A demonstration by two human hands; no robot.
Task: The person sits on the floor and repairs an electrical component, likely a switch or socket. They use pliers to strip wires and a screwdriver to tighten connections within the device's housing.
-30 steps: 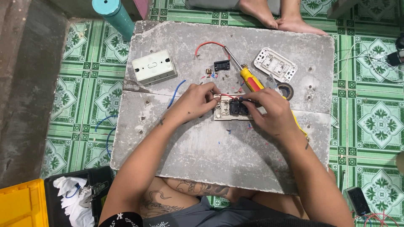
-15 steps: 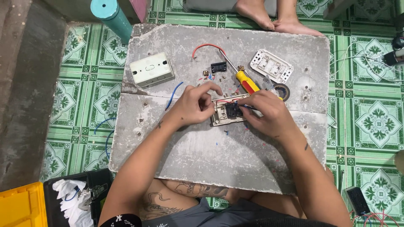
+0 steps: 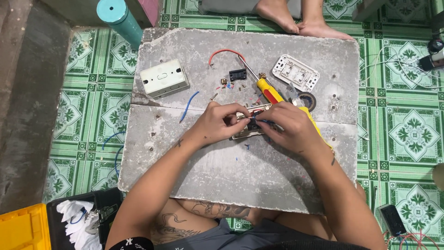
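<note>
Grey slab counter (image 3: 222, 180) carried our work: our left hand (image 3: 217, 125) and right hand (image 3: 289, 127) each pinched the switch plate (image 3: 247, 132) at its middle. Just beyond lay a yellow screwdriver (image 3: 269, 90), tape roll (image 3: 306, 99), white box (image 3: 164, 78), red wire (image 3: 222, 53) and blue wire (image 3: 188, 105).

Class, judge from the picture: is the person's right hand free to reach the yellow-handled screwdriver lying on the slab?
Probably yes, but not at once. The screwdriver lies just beyond the right hand with nothing between them, yet both hands are pinching wires at the switch module, so it must let go first.
</note>
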